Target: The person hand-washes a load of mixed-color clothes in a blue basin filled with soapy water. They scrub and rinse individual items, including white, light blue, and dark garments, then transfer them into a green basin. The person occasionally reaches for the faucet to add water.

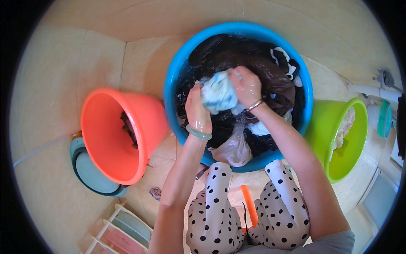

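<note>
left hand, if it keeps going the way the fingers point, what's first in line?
The left hand points up-picture, across the blue basin, grip shut on a pale cloth. Past that cloth it would likely meet the dark wet laundry in the basin first; depth is unclear.

The round blue plastic basin (177,76) has a smooth, glossy wall. In it, the dark wet cloth (270,84) shines with water. The left hand (197,111) and right hand (245,86) squeeze a soft pale blue-and-white cloth (218,95). The orange plastic bucket (105,139) and green plastic bucket (351,144) look smooth, slightly glossy. The beige floor tiles (55,84) look matt.
</note>
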A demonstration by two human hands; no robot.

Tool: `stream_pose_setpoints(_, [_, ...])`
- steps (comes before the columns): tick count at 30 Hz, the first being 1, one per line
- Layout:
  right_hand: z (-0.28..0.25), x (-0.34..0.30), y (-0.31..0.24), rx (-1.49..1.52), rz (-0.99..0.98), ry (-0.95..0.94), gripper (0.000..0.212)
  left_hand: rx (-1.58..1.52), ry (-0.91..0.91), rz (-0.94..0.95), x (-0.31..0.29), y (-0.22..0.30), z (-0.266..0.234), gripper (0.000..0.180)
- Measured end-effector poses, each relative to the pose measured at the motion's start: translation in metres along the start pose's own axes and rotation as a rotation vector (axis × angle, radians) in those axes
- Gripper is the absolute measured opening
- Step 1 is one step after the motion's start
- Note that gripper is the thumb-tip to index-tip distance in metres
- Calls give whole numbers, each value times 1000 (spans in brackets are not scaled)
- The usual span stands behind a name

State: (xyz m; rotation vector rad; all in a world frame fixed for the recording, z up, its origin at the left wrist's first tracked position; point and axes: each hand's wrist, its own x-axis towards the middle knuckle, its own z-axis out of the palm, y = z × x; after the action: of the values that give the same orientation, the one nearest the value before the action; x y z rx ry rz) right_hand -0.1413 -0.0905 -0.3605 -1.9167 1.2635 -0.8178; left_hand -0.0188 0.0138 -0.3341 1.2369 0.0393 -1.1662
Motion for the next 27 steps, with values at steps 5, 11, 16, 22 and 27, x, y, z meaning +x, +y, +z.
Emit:
stream_pose_setpoints(5, [-2, -15, -1, -416, -322, 9, 31, -53, -119, 36, 0, -12, -13, 42])
stream_pose_setpoints(11, [39, -4, 13, -641, 143, -515, 34, 82, -65, -10, 48, -51, -37, 43])
stream_pose_setpoints(16, [25, -5, -2, -173, -2, -307, 13, -11, -151, -17, 50, -30, -12, 46])
stream_pose_setpoints(22, [-32, -58, -84, -36, -619, -265, 9, -257, -351, -276, 23, 9, 9, 53])
stream_pose_setpoints(27, [-27, -67, -110, -5, -747, -203, 10, -255, -474, -91, 7, 10, 22, 51])
